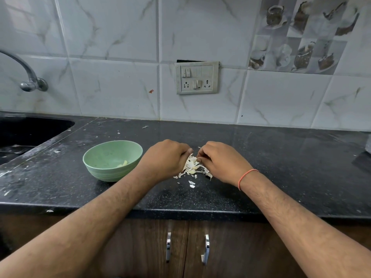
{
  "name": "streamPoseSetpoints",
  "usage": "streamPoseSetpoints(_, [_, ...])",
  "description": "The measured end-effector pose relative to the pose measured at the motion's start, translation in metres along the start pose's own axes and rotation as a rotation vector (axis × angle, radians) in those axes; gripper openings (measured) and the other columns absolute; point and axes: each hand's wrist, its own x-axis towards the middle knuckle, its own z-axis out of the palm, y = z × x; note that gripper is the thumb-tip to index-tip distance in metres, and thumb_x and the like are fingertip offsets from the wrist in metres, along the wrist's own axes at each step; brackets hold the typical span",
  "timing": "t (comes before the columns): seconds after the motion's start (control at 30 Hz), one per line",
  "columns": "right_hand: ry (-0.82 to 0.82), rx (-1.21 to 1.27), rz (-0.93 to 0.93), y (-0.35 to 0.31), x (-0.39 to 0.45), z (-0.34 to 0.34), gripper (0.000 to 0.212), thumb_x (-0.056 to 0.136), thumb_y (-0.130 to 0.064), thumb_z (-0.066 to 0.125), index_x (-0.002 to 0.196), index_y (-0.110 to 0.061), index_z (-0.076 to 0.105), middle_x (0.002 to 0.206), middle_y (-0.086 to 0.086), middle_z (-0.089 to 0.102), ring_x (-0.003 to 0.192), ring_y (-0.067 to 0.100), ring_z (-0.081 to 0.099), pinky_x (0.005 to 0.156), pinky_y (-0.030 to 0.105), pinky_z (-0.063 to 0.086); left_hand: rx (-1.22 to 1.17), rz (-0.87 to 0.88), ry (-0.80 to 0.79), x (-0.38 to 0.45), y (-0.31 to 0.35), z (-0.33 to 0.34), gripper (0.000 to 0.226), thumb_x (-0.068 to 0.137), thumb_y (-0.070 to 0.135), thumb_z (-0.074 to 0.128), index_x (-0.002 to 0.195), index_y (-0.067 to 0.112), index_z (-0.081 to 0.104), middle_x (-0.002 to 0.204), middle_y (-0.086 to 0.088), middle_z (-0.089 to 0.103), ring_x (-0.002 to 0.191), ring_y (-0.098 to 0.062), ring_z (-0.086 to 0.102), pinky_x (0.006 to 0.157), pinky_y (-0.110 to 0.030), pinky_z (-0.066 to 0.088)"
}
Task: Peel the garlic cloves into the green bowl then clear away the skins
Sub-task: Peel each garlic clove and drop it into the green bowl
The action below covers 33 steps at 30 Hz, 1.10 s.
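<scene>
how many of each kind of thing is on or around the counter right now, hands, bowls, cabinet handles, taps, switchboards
hands: 2, left hand and right hand
green bowl: 1
cabinet handles: 2, and
tap: 1
switchboard: 1
total: 7

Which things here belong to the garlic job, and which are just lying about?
Job:
green bowl with peeled cloves inside
pile of skins on the counter
left hand and right hand, both working at the pile

Lying about:
sink
tap
switch plate
cupboard handles
</scene>
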Motion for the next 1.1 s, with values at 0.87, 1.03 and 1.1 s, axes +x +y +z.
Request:
streamPoseSetpoints(0.87, [-0.137,0.322,-0.036,-0.131,0.119,0.024,0.037,0.11,-0.041,0.053,0.097,-0.009,0.066,0.09,0.005,0.069,0.084,0.024,0.061,0.07,0.038,0.041,0.13,-0.218,0.012,-0.052,-0.11,-0.113,0.014,0.097,0.034,0.071,0.098,0.028,0.083,0.098,0.011,0.08,0.095,-0.012,0.072,0.081,-0.033,0.057])
streamPoseSetpoints(1.03, [-0.141,0.332,-0.014,-0.129,0.12,0.026,0.034,0.109,-0.042,0.054,0.095,-0.013,0.065,0.086,-0.002,0.065,0.078,0.015,0.056,0.066,0.035,0.038,0.187,-0.253,-0.023,-0.054,-0.118,-0.107,0.017,0.1,0.034,0.068,0.104,0.03,0.084,0.103,0.009,0.08,0.098,-0.017,0.071,0.084,-0.037,0.058])
streamPoseSetpoints(1.1, [-0.115,0.368,0.007,-0.119,0.114,0.024,0.034,0.108,-0.042,0.055,0.095,-0.012,0.066,0.083,-0.003,0.065,0.076,0.014,0.056,0.066,0.033,0.039,0.176,-0.252,-0.017,-0.052,-0.118,-0.103,0.021,0.102,0.038,0.064,0.105,0.03,0.084,0.102,0.007,0.081,0.098,-0.02,0.071,0.082,-0.039,0.059])
